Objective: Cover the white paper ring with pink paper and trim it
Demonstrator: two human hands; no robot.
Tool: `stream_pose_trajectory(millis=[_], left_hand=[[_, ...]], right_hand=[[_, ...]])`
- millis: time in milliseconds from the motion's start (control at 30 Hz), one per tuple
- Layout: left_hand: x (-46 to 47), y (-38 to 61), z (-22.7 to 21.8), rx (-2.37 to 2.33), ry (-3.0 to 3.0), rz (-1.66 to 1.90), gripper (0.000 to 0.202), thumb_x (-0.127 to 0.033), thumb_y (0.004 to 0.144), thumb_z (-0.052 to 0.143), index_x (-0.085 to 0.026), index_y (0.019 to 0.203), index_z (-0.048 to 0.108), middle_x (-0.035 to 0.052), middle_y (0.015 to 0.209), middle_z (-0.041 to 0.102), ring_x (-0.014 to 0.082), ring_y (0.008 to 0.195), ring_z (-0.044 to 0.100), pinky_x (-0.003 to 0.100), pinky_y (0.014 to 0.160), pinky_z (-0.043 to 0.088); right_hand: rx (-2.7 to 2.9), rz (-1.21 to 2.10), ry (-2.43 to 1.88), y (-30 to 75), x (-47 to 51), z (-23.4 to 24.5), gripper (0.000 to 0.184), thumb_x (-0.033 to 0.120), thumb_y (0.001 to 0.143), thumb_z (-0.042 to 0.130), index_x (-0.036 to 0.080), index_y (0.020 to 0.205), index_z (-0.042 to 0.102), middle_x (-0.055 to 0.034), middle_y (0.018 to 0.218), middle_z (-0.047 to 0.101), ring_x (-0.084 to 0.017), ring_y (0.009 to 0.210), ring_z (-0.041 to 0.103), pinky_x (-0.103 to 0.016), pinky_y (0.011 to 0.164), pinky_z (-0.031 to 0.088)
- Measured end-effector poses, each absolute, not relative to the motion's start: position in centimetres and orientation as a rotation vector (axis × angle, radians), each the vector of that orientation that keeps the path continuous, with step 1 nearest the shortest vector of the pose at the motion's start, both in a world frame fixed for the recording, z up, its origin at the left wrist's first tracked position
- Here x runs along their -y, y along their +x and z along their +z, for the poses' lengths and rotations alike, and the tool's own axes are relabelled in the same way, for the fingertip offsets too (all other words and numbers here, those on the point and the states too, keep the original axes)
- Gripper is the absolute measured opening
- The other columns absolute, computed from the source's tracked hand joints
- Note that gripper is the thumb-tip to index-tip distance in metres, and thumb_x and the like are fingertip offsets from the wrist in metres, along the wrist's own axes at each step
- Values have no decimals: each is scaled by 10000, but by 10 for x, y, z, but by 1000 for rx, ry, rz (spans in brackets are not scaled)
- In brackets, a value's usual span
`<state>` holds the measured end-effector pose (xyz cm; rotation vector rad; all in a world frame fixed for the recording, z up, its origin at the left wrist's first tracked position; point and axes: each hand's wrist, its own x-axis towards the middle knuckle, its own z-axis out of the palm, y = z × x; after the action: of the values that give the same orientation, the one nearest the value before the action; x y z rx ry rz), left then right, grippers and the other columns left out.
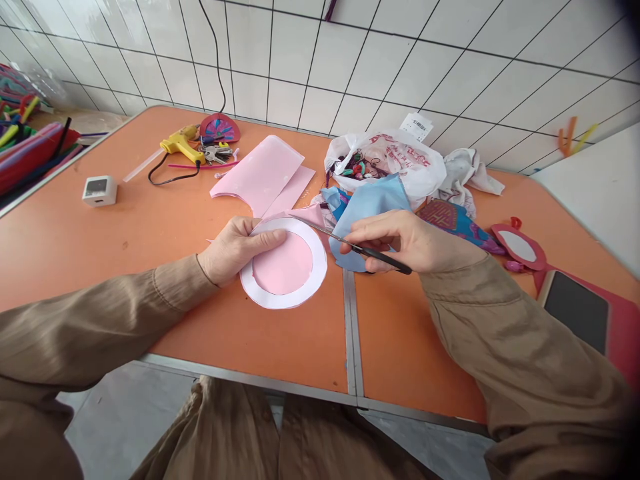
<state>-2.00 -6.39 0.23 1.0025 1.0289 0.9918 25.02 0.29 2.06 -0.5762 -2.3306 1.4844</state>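
Observation:
My left hand [235,248] is closed on a pink disc [284,263] with a white ring [320,268] lying on its face. The thumb presses on the ring's upper left and the fingers go behind it. In my right hand [395,239] are scissors [367,251] with black handles, blades pointing left along the disc's upper edge. A narrow pink strip [310,213] lies by the blades; whether it is still joined to the disc I cannot tell. Just beyond, a folded pink sheet [265,170] with a curved cut-out rests on the table.
Blue cloth [375,207] lies behind the scissors, beside a white plastic bag [395,160] of small items. At the back left are a yellow glue gun [183,143], keys [217,155] and a white box [99,191]. A phone-like dark slab [575,310] lies right.

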Motion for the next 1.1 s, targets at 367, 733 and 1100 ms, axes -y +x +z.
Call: stream_pose_trajectory(millis=[367, 733, 1100], left_hand=[[64, -20, 1, -1020, 970, 981, 309, -387, 618, 848, -118, 616, 697, 17, 565, 660, 113, 481, 568, 201, 427, 433], [62, -22, 0, -991, 969, 956, 305, -383, 609, 857, -120, 608, 703, 12, 549, 659, 106, 460, 563, 192, 414, 426], [61, -24, -1, -1008, 1020, 923, 283, -372, 639, 833, -127, 600, 699, 19, 548, 656, 111, 461, 554, 205, 426, 423]], right_hand=[[2410, 1363, -577, 254, -6, 19, 402, 483, 837, 680, 108, 981, 698, -66, 812, 588, -71, 587, 474, -215, 475, 392], [2445, 1317, -588, 254, -6, 22, 312, 417, 821, 700, 139, 961, 720, -74, 800, 611, -99, 618, 503, -232, 504, 437], [2431, 1326, -586, 252, -5, 25, 179, 251, 780, 718, 157, 931, 736, -66, 792, 621, -98, 603, 504, -231, 499, 443]])
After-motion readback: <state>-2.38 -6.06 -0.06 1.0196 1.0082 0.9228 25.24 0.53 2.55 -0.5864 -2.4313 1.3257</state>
